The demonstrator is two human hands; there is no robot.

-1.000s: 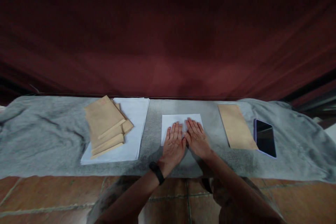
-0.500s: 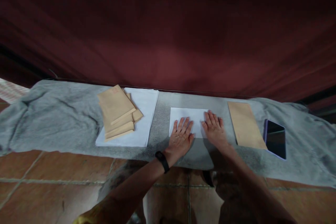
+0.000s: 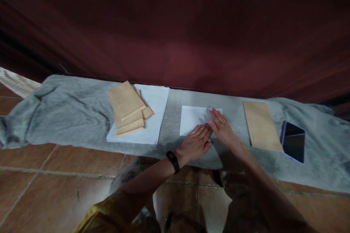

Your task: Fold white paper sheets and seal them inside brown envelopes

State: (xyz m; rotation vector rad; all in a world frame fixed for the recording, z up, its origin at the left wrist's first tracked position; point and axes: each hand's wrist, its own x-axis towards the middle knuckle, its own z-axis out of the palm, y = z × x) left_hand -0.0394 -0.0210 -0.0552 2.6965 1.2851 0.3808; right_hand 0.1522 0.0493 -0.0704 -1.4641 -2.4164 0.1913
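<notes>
A white sheet of paper [image 3: 190, 118], seemingly folded, lies in front of me on a grey cloth. Across its lower edge rests my left hand [image 3: 195, 143], flat with the fingers stretched toward the right. My right hand [image 3: 222, 127] lies on the paper's right part, its fingers straight and pointing up and left. The fingertips of the left hand come up against the right hand or very close to it. Neither hand grasps anything. Beneath the hands, the lower right part of the paper is hidden.
Several brown envelopes [image 3: 127, 103] lie fanned on a stack of white paper [image 3: 157, 116] to the left. A single brown envelope [image 3: 261, 125] is at the right, beside a phone [image 3: 294, 142] in a purple case. Grey cloth [image 3: 71, 113] covers the long surface; a dark red curtain [image 3: 175, 58] hangs behind.
My left hand has slid right along the paper's lower edge and turned toward the right hand. The right hand stays at the paper's right end. The whole view has shifted slightly.
</notes>
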